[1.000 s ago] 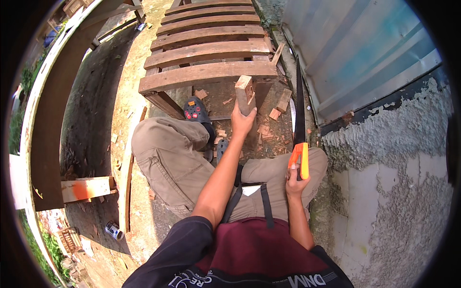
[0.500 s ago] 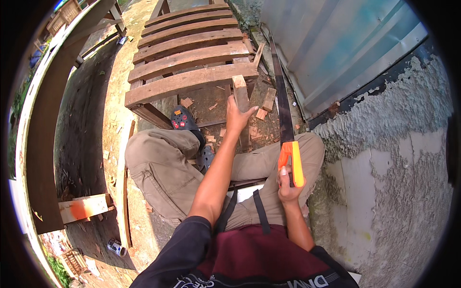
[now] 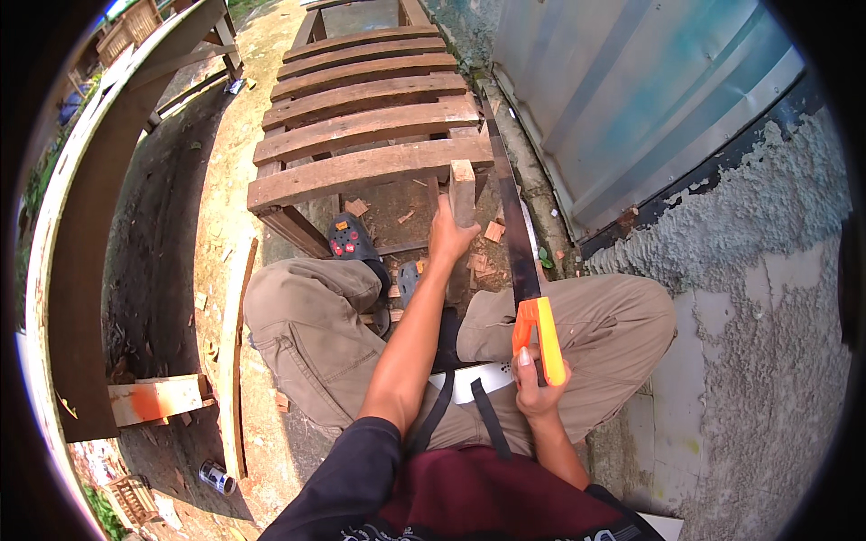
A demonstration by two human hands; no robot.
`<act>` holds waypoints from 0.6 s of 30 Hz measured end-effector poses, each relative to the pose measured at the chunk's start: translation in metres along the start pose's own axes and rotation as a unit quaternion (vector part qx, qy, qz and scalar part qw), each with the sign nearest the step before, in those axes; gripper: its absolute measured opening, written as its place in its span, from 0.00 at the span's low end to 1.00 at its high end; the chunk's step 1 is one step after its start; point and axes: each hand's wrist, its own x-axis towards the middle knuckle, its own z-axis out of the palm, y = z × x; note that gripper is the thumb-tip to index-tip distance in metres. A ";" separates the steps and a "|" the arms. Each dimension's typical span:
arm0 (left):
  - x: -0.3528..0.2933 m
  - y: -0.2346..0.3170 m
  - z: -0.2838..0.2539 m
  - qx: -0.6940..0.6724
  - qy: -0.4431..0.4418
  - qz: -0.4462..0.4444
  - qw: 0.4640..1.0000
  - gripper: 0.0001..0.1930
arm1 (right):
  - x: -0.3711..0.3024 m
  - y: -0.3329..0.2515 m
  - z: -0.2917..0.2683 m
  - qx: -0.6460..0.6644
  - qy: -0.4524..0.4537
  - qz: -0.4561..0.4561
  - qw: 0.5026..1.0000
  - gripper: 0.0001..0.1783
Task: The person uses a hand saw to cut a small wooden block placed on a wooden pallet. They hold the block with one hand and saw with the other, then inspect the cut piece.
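An upright piece of wood [image 3: 463,191] with a pale cut top stands in front of the slatted wooden frame [image 3: 370,174]. My left hand [image 3: 451,234] is wrapped round it below that top. My right hand [image 3: 538,389] grips the orange and yellow handle of a handsaw [image 3: 552,347], above my right thigh. The long dark blade [image 3: 516,239] points away from me, just right of the piece of wood and apart from it. Beyond, its tip runs alongside the right edge of the slats.
Wood offcuts [image 3: 494,232] and chips litter the ground by my clogs [image 3: 350,236]. A corrugated metal sheet [image 3: 622,108] and rough wall [image 3: 749,298] close off the right. At left are a long plank [image 3: 236,361], a can [image 3: 216,478] and a wooden table [image 3: 86,225].
The saw and my right hand have shifted left and toward me. My left hand and the piece of wood sit slightly lower and further right. My right knee has swung outward.
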 end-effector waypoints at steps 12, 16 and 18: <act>0.005 0.005 -0.010 0.063 -0.037 -0.021 0.997 0.46 | -0.011 -0.013 0.005 0.012 -0.025 -0.033 0.999 0.10; 0.005 0.008 -0.010 0.054 -0.024 -0.021 0.998 0.44 | -0.012 -0.012 0.003 -0.010 -0.016 -0.026 0.999 0.08; 0.002 0.008 -0.011 0.049 -0.035 -0.018 0.998 0.44 | -0.014 -0.009 0.003 -0.010 -0.018 -0.019 1.000 0.08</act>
